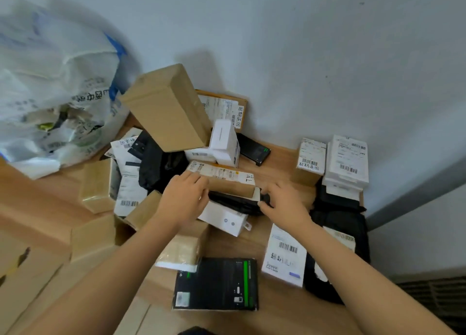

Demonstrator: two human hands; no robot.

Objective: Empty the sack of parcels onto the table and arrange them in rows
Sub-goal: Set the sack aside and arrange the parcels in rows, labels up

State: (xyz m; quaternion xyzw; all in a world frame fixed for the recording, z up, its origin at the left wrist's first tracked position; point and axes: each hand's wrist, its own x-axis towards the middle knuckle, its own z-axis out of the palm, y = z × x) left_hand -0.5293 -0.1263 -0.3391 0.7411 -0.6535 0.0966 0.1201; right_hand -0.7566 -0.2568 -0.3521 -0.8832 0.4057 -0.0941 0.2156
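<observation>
I'm looking down on the wooden table [277, 307], and the parcels are out in a loose heap at the centre. The sack [53, 87] lies slumped at ten o'clock, white woven plastic with a blue stripe, its mouth facing the heap.

My left hand [182, 198] lies on the left end of a long brown box [232, 187] with a label strip along its top. The fingers are close together and draped over it. Whether they truly clasp it I cannot tell, as the thumb is hidden. My right hand [283, 201] is just beside it at three o'clock, with thumb and curled fingers pinching the end of a black mailer [234, 205] that runs under the long brown box.

At twelve o'clock a big brown carton [166, 107] leans tilted over the heap, with a small white box [224, 140] propped against its right side. Against the wall at two o'clock a labelled brown parcel [309, 163] and a white parcel [348, 160] sit side by side, touching. Below them, at four o'clock, black bags [338, 223] lie bunched.

At five o'clock there is a white barcoded box [285, 256], and at six o'clock a flat black box [216, 284] with a green stripe. Brown cartons [97, 186] are scattered at nine o'clock.
</observation>
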